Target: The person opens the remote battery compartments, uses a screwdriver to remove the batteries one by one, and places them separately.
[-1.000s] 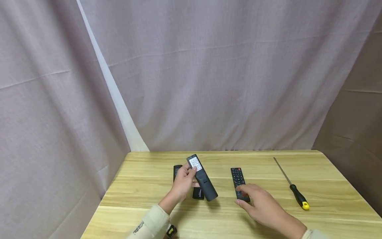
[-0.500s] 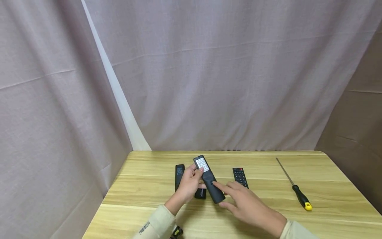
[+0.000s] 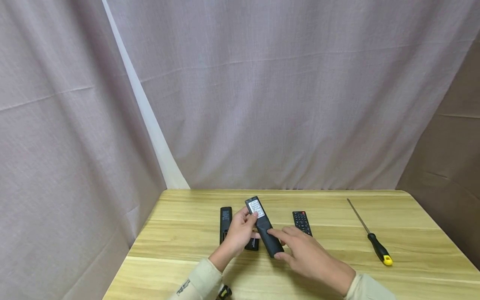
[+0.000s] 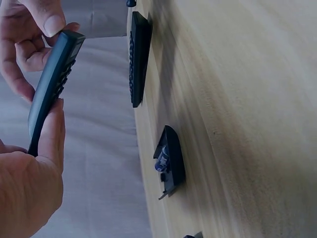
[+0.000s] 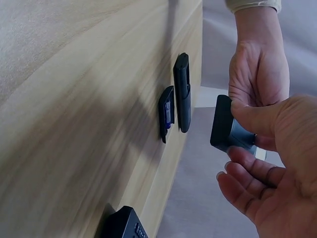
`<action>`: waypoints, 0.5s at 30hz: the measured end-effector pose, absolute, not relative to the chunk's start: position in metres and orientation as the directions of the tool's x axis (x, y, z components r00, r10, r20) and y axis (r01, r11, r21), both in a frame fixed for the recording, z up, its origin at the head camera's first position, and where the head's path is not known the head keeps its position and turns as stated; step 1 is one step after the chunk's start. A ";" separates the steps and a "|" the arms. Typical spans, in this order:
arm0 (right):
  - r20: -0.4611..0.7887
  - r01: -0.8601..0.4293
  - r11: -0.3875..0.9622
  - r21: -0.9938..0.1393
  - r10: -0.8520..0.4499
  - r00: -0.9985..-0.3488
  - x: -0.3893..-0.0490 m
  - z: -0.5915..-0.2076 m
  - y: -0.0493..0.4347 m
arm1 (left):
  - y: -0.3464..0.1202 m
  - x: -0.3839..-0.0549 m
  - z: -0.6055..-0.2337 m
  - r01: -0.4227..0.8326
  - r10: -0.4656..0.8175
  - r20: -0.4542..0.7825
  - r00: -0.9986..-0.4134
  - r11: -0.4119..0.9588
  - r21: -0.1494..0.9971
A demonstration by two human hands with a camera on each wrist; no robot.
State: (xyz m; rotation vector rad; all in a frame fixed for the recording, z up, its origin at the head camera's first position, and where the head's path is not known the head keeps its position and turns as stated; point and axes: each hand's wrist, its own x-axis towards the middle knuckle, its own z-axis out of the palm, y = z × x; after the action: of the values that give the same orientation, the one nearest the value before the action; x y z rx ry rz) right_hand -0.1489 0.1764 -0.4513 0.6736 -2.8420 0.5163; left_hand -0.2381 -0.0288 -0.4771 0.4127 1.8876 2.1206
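Remote [image 3: 264,226] held back-up over the tabletop [image 3: 168,221]

The remote is in the air, tilted, well clear of the wood, its white label [image 3: 256,208] facing up and its buttons down. The left grip [image 3: 238,230] pinches it, thumb on the back by the label, fingers underneath. The right grip [image 3: 305,252] pinches the near end, with the index fingertip on the back and the thumb at the edge.

Several things lie around. Under and beyond the left grip is a second remote [image 3: 226,218], its far half visible and the rest hidden by that hand. Near it sits a small black shell [image 4: 174,163] with a blue battery [image 4: 162,160] inside; from above, the held remote and left fingers cover part of this shell. To the right a third remote [image 3: 301,222] lies buttons up, a red key at its far end, its near end blocked from the head view by the right grip. Farther right, well apart, lies a screwdriver [image 3: 379,248], shaft pointing away from the person, yellow handle end closest.

A black-and-yellow object [image 3: 225,291] peeks out beside the left sleeve [image 3: 205,277], too hidden to name. Behind the tabletop hangs a greyish-mauve curtain [image 3: 292,104].
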 end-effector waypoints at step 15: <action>0.225 -0.481 0.821 -0.308 -0.429 -0.875 -0.155 -0.457 0.170 | -0.029 -0.238 -0.480 -0.012 0.375 0.020 -0.927 -0.083 0.997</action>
State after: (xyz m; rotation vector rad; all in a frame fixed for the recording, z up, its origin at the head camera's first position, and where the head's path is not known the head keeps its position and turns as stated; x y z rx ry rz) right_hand -0.1552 0.1697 -0.4569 0.7179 -2.8578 0.5409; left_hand -0.2381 -0.0289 -0.4797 0.3960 1.9246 2.0959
